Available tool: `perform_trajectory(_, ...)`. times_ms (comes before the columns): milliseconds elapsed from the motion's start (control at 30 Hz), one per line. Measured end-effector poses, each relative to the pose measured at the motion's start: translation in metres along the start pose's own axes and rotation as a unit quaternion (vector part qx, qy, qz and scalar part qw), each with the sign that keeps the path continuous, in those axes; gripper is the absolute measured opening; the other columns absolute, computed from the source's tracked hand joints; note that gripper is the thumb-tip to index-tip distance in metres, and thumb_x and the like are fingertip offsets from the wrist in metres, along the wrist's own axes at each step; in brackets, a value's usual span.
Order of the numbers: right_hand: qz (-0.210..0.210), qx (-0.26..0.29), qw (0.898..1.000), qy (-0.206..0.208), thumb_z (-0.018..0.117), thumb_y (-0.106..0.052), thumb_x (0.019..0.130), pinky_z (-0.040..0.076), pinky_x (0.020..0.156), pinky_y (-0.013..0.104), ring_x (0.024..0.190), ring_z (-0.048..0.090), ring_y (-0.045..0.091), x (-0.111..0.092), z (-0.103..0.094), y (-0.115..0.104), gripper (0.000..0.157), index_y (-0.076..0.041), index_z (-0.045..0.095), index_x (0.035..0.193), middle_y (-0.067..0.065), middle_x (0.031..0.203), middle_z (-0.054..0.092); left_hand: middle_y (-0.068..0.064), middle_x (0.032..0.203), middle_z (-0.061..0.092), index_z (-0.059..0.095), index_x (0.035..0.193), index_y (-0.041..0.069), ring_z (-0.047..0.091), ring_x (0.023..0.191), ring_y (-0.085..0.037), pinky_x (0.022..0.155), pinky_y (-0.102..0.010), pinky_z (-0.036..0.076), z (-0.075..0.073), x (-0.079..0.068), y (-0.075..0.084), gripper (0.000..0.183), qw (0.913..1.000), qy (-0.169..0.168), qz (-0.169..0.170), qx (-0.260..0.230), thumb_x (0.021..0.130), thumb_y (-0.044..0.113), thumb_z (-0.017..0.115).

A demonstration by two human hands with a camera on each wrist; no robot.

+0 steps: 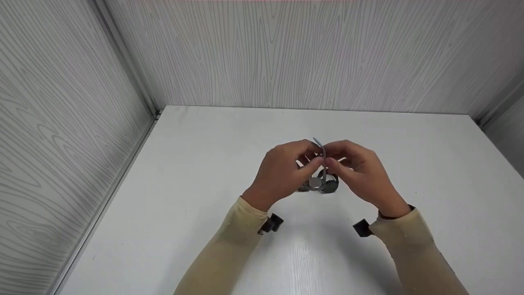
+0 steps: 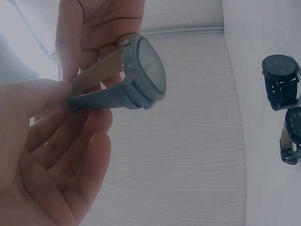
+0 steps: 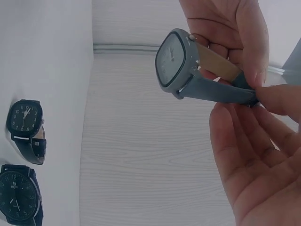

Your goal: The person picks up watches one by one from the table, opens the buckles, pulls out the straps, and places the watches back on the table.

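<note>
A wristwatch with a grey-blue strap [image 2: 106,97] and a rounded-square case [image 3: 177,60] is held up off the table, its strap looped closed or nearly so. My left hand [image 1: 285,172] pinches the strap's far end between thumb and fingers. From the other side, my right hand [image 1: 360,172] pinches the same end, its thumb [image 3: 277,99] against the strap. The watch case lies away from the fingertips, toward the table. Fingers hide the buckle area, so whether it is fastened cannot be told.
Two dark watches rest on the white table [image 1: 204,143] below the hands: a squarish one [image 3: 25,117] and a round one [image 3: 19,195]. Wood-grain panels [image 1: 270,53] stand at the back and sides. A small black camera mount sits at each wrist.
</note>
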State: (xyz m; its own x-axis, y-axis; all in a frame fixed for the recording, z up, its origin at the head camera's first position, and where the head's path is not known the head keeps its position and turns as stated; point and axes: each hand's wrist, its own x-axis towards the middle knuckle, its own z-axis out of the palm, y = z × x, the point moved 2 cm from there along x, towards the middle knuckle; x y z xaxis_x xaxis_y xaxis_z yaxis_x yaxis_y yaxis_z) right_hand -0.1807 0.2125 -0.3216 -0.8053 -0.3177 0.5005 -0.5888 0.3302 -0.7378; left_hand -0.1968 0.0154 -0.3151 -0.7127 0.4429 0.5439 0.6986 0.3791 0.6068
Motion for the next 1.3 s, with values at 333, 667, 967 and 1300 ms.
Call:
perform_trajectory(333, 0.014, -0.013, 1.0, -0.004, 0.068, -0.007, 0.1, 0.056, 0.077, 0.026, 0.09, 0.068, 0.018, -0.0013, -0.0005, 0.002, 0.017, -0.01, 0.07, 0.116, -0.001, 0.103, 0.071, 0.008, 0.092, 0.075, 0.076, 0.106, 0.011, 0.067, 0.082, 0.001, 0.075, -0.019, 0.056, 0.0014, -0.0007, 0.0004, 0.013, 0.9999, -0.014, -0.004, -0.002, 0.099, 0.021, 0.071)
perform_trajectory(667, 0.04, 0.041, 0.998, 0.015, 0.068, -0.005, 0.1, 0.057, 0.075, 0.026, 0.08, 0.067, 0.021, -0.0009, 0.0, 0.0015, 0.005, -0.002, 0.069, 0.104, 0.007, 0.091, 0.069, 0.01, 0.094, 0.074, 0.076, 0.105, 0.014, 0.065, 0.079, 0.004, 0.072, -0.015, 0.053, 0.0029, -0.0007, 0.003, 0.012, 0.9994, -0.033, -0.005, -0.013, 0.1, 0.022, 0.069)
perform_trajectory(967, 0.066, 0.087, 0.994, 0.02, 0.066, 0.001, 0.099, 0.06, 0.075, 0.03, 0.078, 0.07, 0.022, -0.0007, -0.0017, 0.003, 0.007, 0.004, 0.068, 0.105, 0.014, 0.093, 0.068, 0.012, 0.094, 0.072, 0.074, 0.108, 0.015, 0.065, 0.079, 0.004, 0.071, -0.018, 0.053, 0.0031, -0.0007, 0.0015, 0.014, 0.9987, -0.046, -0.01, -0.018, 0.101, 0.025, 0.068)
perform_trajectory(1300, 0.038, 0.047, 0.998, 0.02, 0.069, 0.001, 0.096, 0.058, 0.075, 0.028, 0.078, 0.07, 0.022, -0.0008, -0.0005, 0.004, 0.008, 0.001, 0.069, 0.104, 0.009, 0.092, 0.069, 0.0, 0.106, 0.069, 0.074, 0.107, 0.013, 0.062, 0.101, -0.01, 0.088, -0.027, 0.055, 0.0029, -0.0012, 0.0005, 0.013, 0.9993, -0.029, 0.002, -0.025, 0.1, 0.023, 0.071)
